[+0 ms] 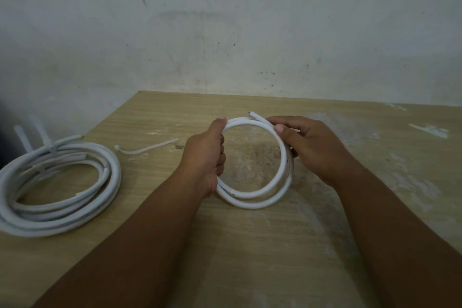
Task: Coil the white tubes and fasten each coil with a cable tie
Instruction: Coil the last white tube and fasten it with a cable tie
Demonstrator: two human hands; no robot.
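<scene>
While both hands hold it at the centre of the frame, a small coil of white tube (255, 201) makes roughly two loops over the table (250, 257); whether its lower arc touches the wood I cannot tell. The left hand (205, 155) grips the coil's left side, its fingers (221, 157) curled round the tube and the thumb lying along the top arc. The right hand (315, 147) takes the upper right of the coil, thumb and fingers pinching the loops together. A cut tube end (252, 114) pokes out at the top, just past that thumb. A loose cable tie (147, 148) lies on the table left of the hands, apart from them. At the left edge of the frame rests a larger bundle of coiled white tubes (62, 190), with cable tie tails (37, 130) sticking up from its far side. A stained wall (225, 32) fills the upper frame.
</scene>
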